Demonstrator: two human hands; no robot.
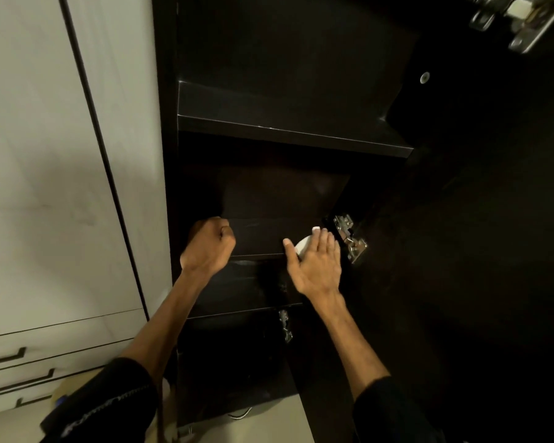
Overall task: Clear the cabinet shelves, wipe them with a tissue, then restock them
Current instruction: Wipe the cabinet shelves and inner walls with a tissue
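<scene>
Dark wood fills most of the view: a tall cabinet (301,59) stands with its door (461,251) swung wide toward three o'clock, metal hinges (349,238) shining along the door's inner edge. At about seven o'clock from the frame's centre, the left hand (208,247) is balled into a fist, knuckles against the front lip of the middle shelf (269,231); whether anything is tucked inside the fist cannot be told. At about five o'clock, the right hand (317,263) lies flat with fingers straight and close together, thumb spread, pressing on a white tissue roll (303,246) that sits at the shelf's right end, just beside the lower hinge. Toward twelve o'clock the upper shelf (285,123) shows a bare dark board with a pale scuffed front edge. Between the two hands the shelf surface is open. At nine o'clock a pale cupboard (45,187) with dark drawer handles (4,359) stands beside the cabinet's left wall.
</scene>
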